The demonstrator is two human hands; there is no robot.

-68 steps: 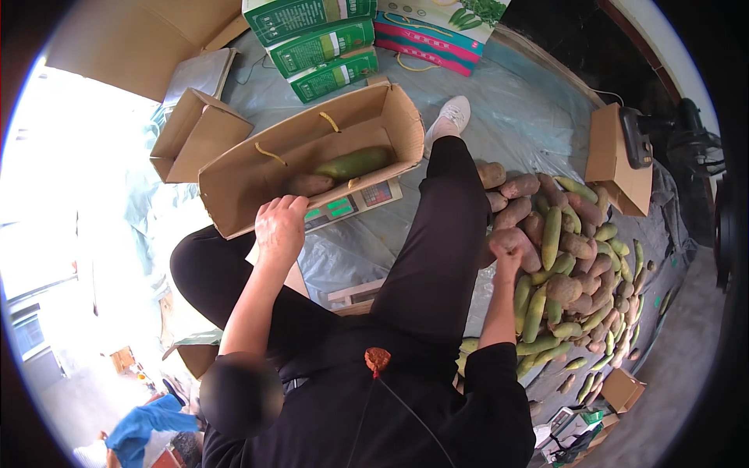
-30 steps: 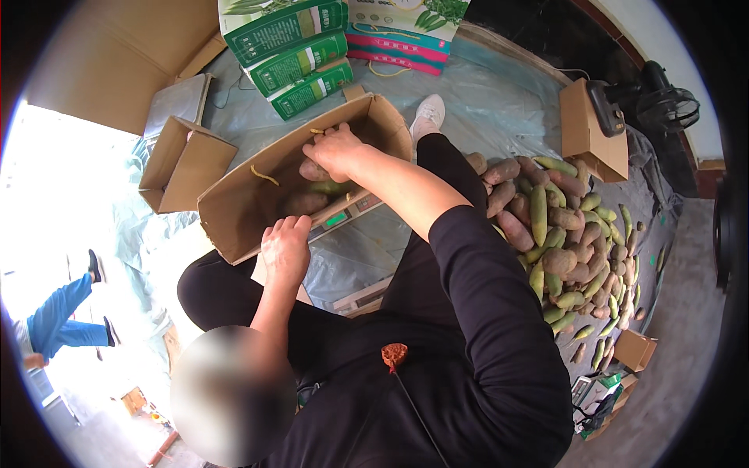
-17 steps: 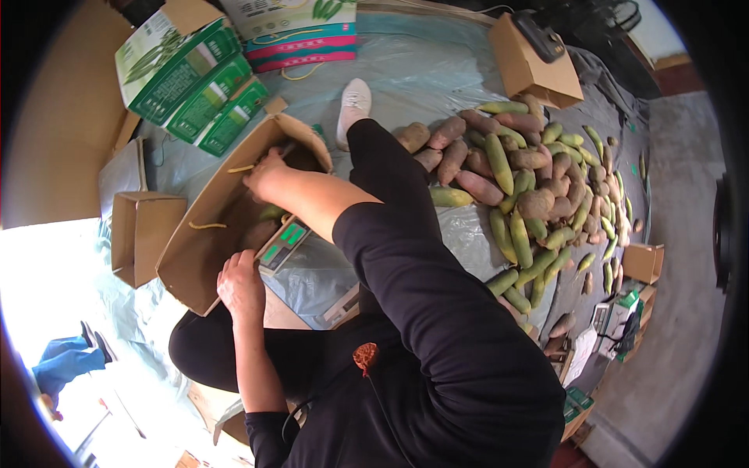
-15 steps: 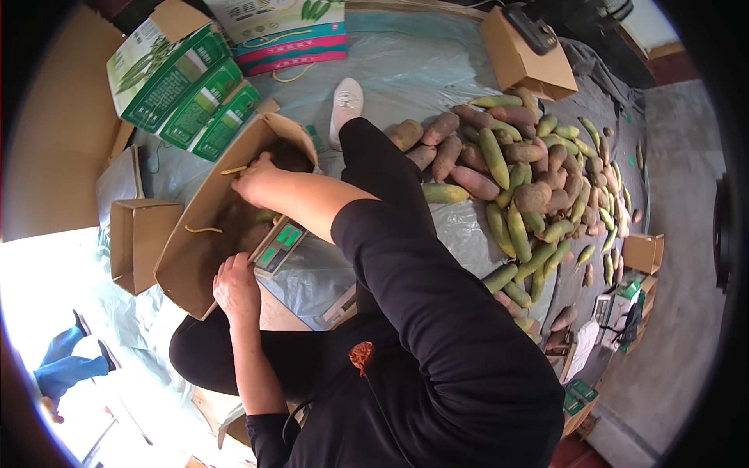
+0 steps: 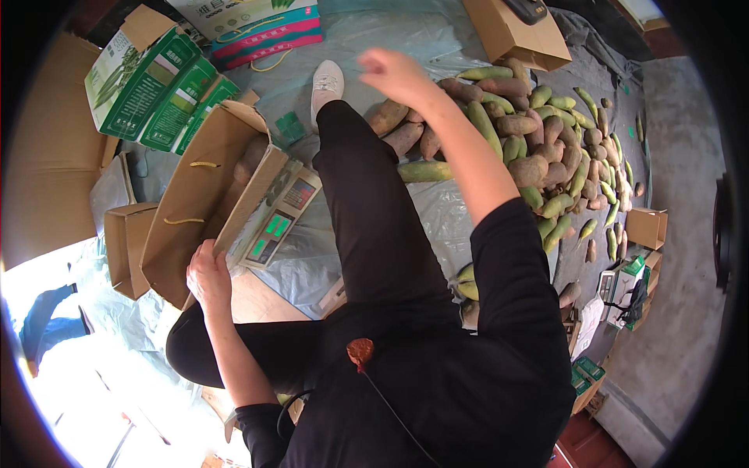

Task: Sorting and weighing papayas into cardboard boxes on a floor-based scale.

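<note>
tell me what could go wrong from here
The left hand is at the rim of the open carton, so a push there might tilt the carton or, if it rests on the scale, throw off the reading. The vegetable heap is loose and full of rounded pieces, so some could roll if the right hand, reaching out near it, knocks them.

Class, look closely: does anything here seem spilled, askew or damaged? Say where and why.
Nothing looks plainly damaged. The vegetables on the right make a loose heap, with several lying apart on the dark grey cloth; that scatter resembles a spill, though it may be deliberate.
</note>
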